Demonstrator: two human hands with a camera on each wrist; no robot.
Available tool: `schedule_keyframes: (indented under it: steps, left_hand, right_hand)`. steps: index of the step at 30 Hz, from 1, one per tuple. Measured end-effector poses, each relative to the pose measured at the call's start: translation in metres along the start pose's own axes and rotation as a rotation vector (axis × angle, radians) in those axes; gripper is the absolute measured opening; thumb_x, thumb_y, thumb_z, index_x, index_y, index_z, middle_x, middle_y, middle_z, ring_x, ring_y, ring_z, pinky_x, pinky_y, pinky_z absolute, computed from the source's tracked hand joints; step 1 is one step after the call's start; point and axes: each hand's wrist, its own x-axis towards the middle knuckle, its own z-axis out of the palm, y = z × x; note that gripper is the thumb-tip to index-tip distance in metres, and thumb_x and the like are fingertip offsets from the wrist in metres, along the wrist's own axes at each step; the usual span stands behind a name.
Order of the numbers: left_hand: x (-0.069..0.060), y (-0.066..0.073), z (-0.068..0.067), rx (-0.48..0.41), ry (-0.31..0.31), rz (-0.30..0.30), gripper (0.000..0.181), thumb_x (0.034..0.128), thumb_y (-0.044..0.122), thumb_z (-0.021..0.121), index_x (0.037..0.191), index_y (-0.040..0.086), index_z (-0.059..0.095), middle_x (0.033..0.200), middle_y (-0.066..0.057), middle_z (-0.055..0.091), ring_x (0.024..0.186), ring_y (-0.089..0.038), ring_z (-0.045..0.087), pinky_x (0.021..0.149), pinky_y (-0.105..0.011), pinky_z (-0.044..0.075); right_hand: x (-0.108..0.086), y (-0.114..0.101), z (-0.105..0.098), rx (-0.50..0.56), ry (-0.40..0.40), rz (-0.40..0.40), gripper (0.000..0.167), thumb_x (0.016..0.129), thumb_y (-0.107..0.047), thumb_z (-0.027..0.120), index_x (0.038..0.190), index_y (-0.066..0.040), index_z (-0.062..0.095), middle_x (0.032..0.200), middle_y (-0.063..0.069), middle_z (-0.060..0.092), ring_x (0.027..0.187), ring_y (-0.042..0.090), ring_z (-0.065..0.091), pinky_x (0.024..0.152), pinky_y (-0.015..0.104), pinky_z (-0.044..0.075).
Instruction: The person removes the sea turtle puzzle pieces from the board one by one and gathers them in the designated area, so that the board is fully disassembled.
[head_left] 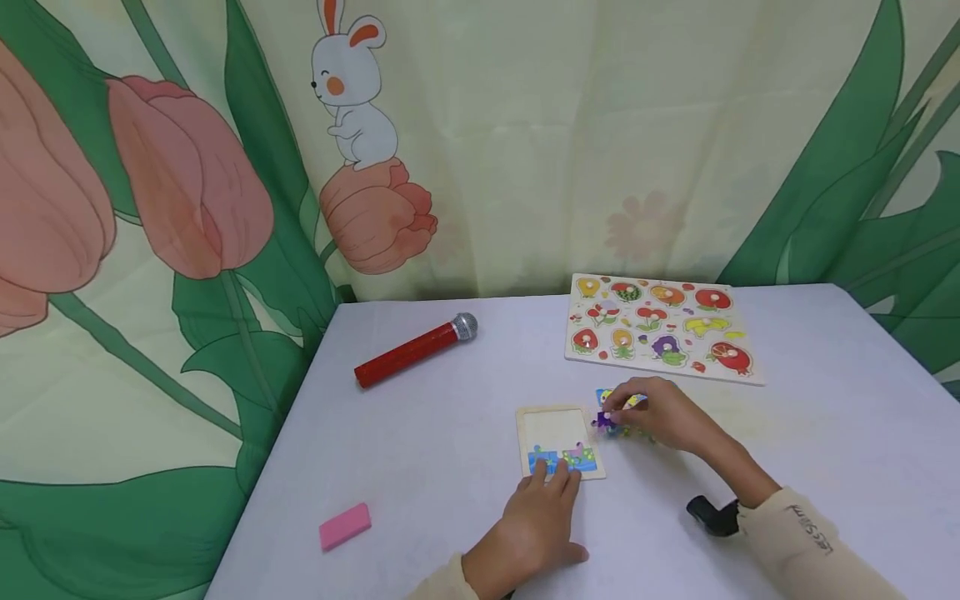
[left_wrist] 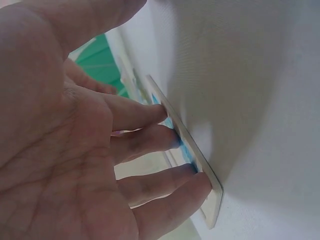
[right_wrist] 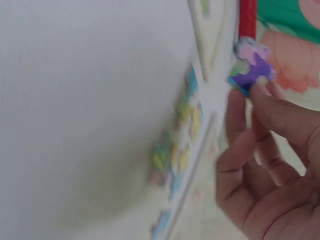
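A small wooden puzzle tray [head_left: 523,442] lies on the table, with blue and green pieces [head_left: 576,457] along its near side and bare board behind them. My left hand [head_left: 534,527] rests its fingertips on the tray's near edge, fingers stretched out; the left wrist view shows them touching the rim [left_wrist: 212,187]. Just right of the tray, my right hand [head_left: 667,414] pinches a purple puzzle piece [right_wrist: 252,72] between thumb and fingers, held above the table in the right wrist view. Below it lie loose, colourful puzzle pieces [right_wrist: 182,130], blurred there and partly hidden by the hand in the head view.
A fruit puzzle board [head_left: 652,327] lies at the back right. A red toy microphone [head_left: 408,355] is at the back left, and a pink block [head_left: 345,527] at the front left. The white table [head_left: 442,450] ends at a printed curtain [head_left: 510,150].
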Motion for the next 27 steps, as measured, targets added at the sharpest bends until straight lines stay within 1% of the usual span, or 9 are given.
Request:
schedule_keyframes:
  steps: [3,6,10,15,18,22,27]
  left_hand:
    - [-0.002,0.000,0.002,-0.002,0.008,0.001,0.094,0.0809,0.068,0.075,0.155,0.020,0.044,0.157,0.005,0.040,0.145,-0.024,0.039,0.108,-0.032,0.044]
    - [-0.002,0.000,0.004,-0.009,0.019,0.007,0.093,0.0813,0.067,0.076,0.155,0.020,0.045,0.157,0.005,0.040,0.145,-0.025,0.039,0.108,-0.032,0.043]
    - [-0.002,0.000,0.005,-0.042,0.025,0.011,0.092,0.0830,0.065,0.076,0.156,0.019,0.044,0.160,0.004,0.039,0.147,-0.026,0.037,0.110,-0.033,0.041]
    - [-0.003,0.000,0.004,-0.068,0.019,0.014,0.091,0.0839,0.063,0.076,0.156,0.018,0.044,0.161,0.003,0.038,0.148,-0.026,0.036,0.112,-0.034,0.040]
    - [-0.004,0.000,0.004,-0.067,0.014,0.009,0.091,0.0837,0.063,0.076,0.156,0.018,0.043,0.161,0.003,0.038,0.148,-0.026,0.036,0.112,-0.033,0.040]
    - [-0.004,0.000,0.004,-0.063,0.018,0.006,0.090,0.0843,0.062,0.076,0.155,0.018,0.044,0.161,0.002,0.039,0.147,-0.025,0.037,0.112,-0.033,0.040]
    - [-0.003,-0.005,0.000,-0.067,0.033,0.038,0.079,0.0904,0.054,0.074,0.154,0.017,0.046,0.159,0.001,0.041,0.146,-0.024,0.038,0.111,-0.033,0.041]
  right_hand:
    - [-0.006,0.011,-0.021,-0.003,-0.036,0.102,0.013,0.091,-0.004,0.077,0.102,-0.010,0.079,0.097,0.001,0.072,0.090,0.023,0.062,0.073,0.039,0.058]
    - [-0.012,0.025,-0.040,-0.018,-0.073,0.197,0.013,0.092,-0.003,0.076,0.104,-0.006,0.078,0.099,0.004,0.071,0.089,0.025,0.061,0.069,0.037,0.056]
    - [-0.018,0.044,-0.057,-0.054,-0.102,0.238,0.012,0.092,0.001,0.072,0.102,-0.003,0.077,0.096,0.006,0.069,0.087,0.025,0.058,0.069,0.036,0.055]
    - [-0.019,0.056,-0.059,-0.021,-0.139,0.301,0.014,0.094,0.002,0.067,0.102,-0.003,0.077,0.099,0.008,0.068,0.083,0.023,0.055,0.068,0.036,0.050]
    - [-0.017,0.057,-0.056,-0.017,-0.152,0.336,0.014,0.095,0.001,0.066,0.102,-0.004,0.077,0.100,0.009,0.068,0.082,0.023,0.054,0.068,0.036,0.049]
    - [-0.016,0.055,-0.053,-0.043,-0.147,0.336,0.012,0.095,0.001,0.067,0.100,-0.004,0.076,0.098,0.008,0.069,0.082,0.023,0.055,0.070,0.035,0.051]
    - [-0.016,0.053,-0.045,-0.079,-0.110,0.356,0.010,0.094,-0.001,0.067,0.098,-0.004,0.076,0.093,0.007,0.068,0.083,0.023,0.056,0.073,0.036,0.054]
